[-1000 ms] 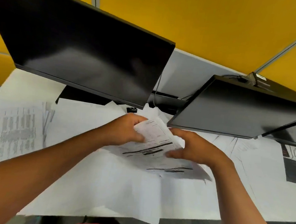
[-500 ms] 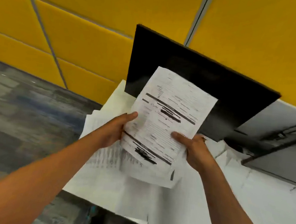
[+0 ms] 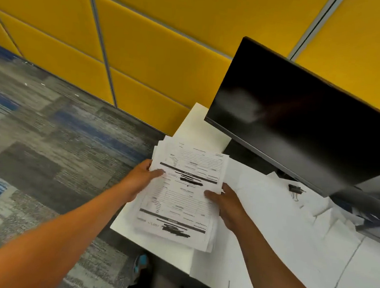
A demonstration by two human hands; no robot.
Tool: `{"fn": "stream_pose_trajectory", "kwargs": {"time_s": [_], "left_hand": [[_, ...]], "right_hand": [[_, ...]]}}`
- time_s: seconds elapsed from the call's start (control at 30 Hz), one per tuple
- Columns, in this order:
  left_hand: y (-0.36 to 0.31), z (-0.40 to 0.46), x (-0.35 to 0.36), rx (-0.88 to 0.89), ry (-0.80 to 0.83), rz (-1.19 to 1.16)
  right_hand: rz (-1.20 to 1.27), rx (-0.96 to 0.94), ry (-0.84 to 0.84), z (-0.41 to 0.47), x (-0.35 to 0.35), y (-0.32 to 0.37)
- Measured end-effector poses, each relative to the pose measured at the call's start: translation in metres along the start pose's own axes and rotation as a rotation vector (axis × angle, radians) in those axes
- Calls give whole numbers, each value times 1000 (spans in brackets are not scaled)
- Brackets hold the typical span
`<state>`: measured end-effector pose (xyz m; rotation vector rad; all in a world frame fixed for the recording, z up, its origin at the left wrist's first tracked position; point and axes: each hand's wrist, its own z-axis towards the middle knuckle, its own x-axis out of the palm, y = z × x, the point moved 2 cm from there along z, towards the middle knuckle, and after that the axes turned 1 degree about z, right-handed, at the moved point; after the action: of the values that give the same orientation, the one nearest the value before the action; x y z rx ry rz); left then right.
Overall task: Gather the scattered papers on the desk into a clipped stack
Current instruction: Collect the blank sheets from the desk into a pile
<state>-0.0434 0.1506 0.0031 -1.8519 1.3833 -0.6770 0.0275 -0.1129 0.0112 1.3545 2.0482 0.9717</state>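
Both hands grip a stack of papers at the desk's left corner: the left hand pinches its left edge, thumb on top, and the right hand clasps its right edge. Loose sheets lie rightward. A binder clip sits beyond them, just before the monitor. Carpet lies left of the desk edge.

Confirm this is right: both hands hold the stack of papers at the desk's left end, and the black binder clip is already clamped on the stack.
Not quite. The head view shows the left hand and right hand holding the stack of papers, but the binder clip lies loose on the desk, to the right under the monitor.
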Motion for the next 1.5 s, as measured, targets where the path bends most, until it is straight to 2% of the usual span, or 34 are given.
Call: {"fn": "stream_pose_trajectory", "kwargs": {"time_s": [0.17, 0.3, 0.4, 0.47, 0.5, 0.57, 0.67, 0.77, 0.83, 0.9, 0.97, 1.1, 1.13, 1.27, 1.33, 1.37, 1.43, 1.5], "left_hand": [[0, 18, -2, 103, -169, 138], [11, 33, -2, 105, -267, 400], [24, 44, -6, 44, -346, 513], [32, 52, -2, 14, -433, 681], [29, 47, 4, 34, -496, 763], [18, 32, 25, 182, -559, 800], [10, 22, 67, 367, -391, 714], [11, 12, 122, 356, -131, 778], [21, 0, 165, 300, 72, 835], [42, -12, 205, 152, 228, 928], [66, -26, 238, 37, 268, 988], [104, -58, 277, 26, 141, 1056], [111, -64, 287, 4, 123, 1083], [134, -80, 318, -57, 128, 1153], [136, -88, 332, -25, 94, 1050], [135, -91, 334, 0, 34, 969], [128, -91, 335, 11, -183, 882], [122, -87, 328, -88, -374, 832]], "right_hand": [[-183, -79, -185, 8, 14, 11], [-420, -89, -239, 5, 3, 1], [-455, -117, -259, -10, -27, -24], [-453, -147, -359, -23, -61, -46], [-474, -154, -428, -30, -79, -58], [-590, -123, -575, -45, -119, -83], [-883, -31, -645, -58, -167, -119], [-1175, 34, -520, -58, -193, -142], [-1235, 120, -496, -60, -206, -148], [-1274, 194, -532, -61, -218, -150], [-1330, 197, -563, -64, -227, -150], [-1139, -41, -689, -64, -265, -141], [-1092, -53, -692, -62, -281, -140], [-1056, 95, -550, -50, -321, -138], [-1128, 124, -492, -46, -323, -141], [-1164, 114, -500, -46, -322, -140], [-1138, 74, -585, -48, -326, -136], [-1038, 65, -629, -46, -336, -136]]}}
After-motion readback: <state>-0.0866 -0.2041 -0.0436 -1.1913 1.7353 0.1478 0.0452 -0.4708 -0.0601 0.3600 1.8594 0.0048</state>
